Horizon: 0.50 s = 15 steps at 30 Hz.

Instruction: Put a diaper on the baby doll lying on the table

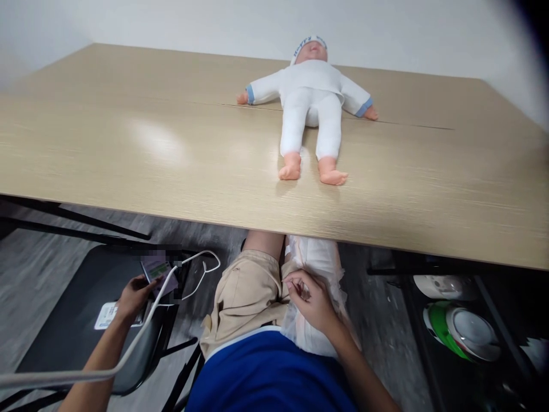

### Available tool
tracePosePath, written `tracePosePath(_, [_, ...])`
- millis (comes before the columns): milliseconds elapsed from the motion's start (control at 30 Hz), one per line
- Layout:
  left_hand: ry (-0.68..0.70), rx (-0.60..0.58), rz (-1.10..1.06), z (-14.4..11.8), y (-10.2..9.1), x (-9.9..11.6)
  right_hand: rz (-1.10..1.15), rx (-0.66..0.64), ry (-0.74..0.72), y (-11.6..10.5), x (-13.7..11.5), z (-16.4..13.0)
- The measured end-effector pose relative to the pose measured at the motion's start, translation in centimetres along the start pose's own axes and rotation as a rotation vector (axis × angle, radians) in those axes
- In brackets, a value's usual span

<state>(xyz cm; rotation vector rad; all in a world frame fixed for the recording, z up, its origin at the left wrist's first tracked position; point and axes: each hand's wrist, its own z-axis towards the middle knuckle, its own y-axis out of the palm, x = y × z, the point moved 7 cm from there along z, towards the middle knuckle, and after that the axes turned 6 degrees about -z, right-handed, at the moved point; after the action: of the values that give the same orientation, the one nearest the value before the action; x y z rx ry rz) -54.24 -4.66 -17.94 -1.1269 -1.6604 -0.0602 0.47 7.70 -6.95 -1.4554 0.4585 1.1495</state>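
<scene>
A baby doll (312,106) in a white suit and cap lies on its back on the wooden table (150,143), feet toward me. Below the table edge, my right hand (311,297) rests on a white diaper (319,263) that lies on my lap, fingers pinched at its edge. My left hand (135,294) reaches to the left and touches a phone (158,273) lying on a black chair (64,320); a white cable (199,269) runs from the phone.
A small white card (105,316) lies on the chair seat. At the lower right, under the table, a black shelf holds a white bowl-like object (441,286) and a green and white round object (461,332). Black table legs cross the grey floor at left.
</scene>
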Motion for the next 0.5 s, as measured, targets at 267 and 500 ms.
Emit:
tracePosePath(267, [0.002, -0.048, 0.011, 0.07, 0.26, -0.21, 0.001, -0.007, 0.016, 0.03, 0.31, -0.27])
tracePosePath(500, [0.006, -0.064, 0.021, 0.16, 0.30, -0.32, -0.007, 0.015, -0.002, -0.13, 0.12, -0.11])
